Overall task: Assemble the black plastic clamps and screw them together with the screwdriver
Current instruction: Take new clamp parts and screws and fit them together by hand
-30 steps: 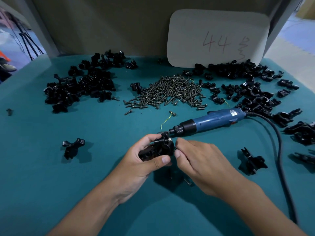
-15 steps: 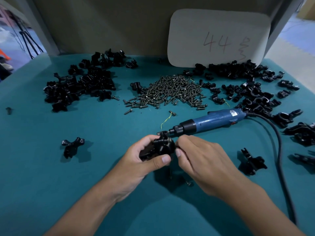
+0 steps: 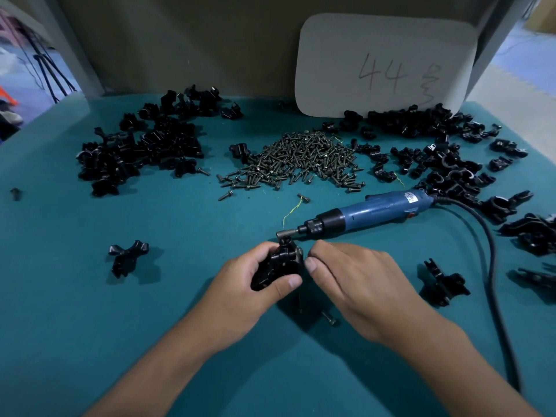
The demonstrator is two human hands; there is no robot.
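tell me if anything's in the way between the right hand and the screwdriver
Nothing visible is. The screwdriver lies on the table just beyond the right hand, with only bare green cloth between them. The left hand grips the clamp off to the side, near the screwdriver's tip.
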